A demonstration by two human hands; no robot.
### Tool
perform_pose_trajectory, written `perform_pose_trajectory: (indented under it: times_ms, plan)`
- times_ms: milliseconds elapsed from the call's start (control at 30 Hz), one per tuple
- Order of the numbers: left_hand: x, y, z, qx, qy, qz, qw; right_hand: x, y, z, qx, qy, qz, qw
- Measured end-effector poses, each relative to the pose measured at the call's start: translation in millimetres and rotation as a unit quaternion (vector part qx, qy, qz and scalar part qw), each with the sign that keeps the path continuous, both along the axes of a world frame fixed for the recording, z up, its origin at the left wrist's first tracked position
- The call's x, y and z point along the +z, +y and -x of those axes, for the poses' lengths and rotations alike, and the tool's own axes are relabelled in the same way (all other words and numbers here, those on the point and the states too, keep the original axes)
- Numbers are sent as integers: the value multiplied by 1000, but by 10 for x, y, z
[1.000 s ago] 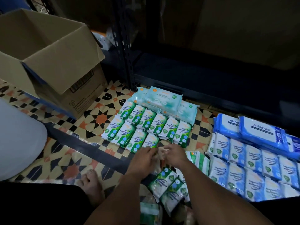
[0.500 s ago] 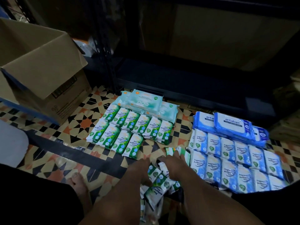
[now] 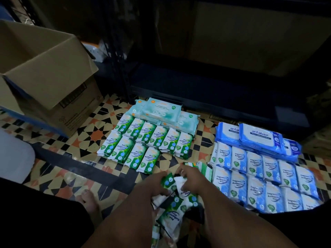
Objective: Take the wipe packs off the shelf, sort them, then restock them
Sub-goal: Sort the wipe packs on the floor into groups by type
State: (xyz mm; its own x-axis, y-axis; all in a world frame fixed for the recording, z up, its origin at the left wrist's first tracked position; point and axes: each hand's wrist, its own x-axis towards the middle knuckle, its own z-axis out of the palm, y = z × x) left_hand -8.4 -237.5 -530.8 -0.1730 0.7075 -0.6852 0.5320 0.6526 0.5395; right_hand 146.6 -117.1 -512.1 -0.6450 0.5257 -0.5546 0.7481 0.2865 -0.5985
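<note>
Brown corrugated cardboard box (image 3: pixel 44 77) stands far left on the patterned tile floor (image 3: pixel 86 140), the dark metal shelf (image 3: pixel 215 90) behind 2 sorted groups, while both hands, left hand (image 3: pixel 154 185) and right hand (image 3: pixel 191 179), grip green-and-white pine wipe packs (image 3: pixel 177 199) in a loose pile nearest the person.

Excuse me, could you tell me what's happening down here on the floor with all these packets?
A person sitting on the tiled floor is sorting wipe packs. Both hands, the left hand and right hand, are gripping green pine packs from a loose pile in front of them. Green pine packs already lie in rows, with pale teal packs behind them. Blue fragrance packs and antabax packs lie to the right. The dark shelf looks empty.
</note>
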Motion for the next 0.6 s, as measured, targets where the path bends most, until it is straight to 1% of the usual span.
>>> perform_pose_trajectory:
  times_ms: [100, 200, 267, 367, 467, 533, 600]
  plan:
    - [132, -31, 141, 89, -84, -22, 992, 38, 51, -6, -136, 84, 49, 986]
    - [362, -20, 228, 213, -163, -22, 963, 142, 83, 28, -261, 173, 109, 943]
    - [411, -4, 300, 268, -200, -38, 942, 222, 95, 78, -321, 219, 138, 911]
    - [479, 41, 385, 317, -215, -103, 918, 321, 117, 193, -376, 271, 165, 871]
    - [585, 86, 453, 350, -239, -142, 895, 406, 131, 330, -419, 290, 168, 844]
    - [628, 92, 519, 342, -247, -164, 892, 426, 131, 393, -453, 288, 184, 824]
    - [636, 73, 578, 342, -243, -198, 886, 396, 125, 440, -469, 295, 236, 798]
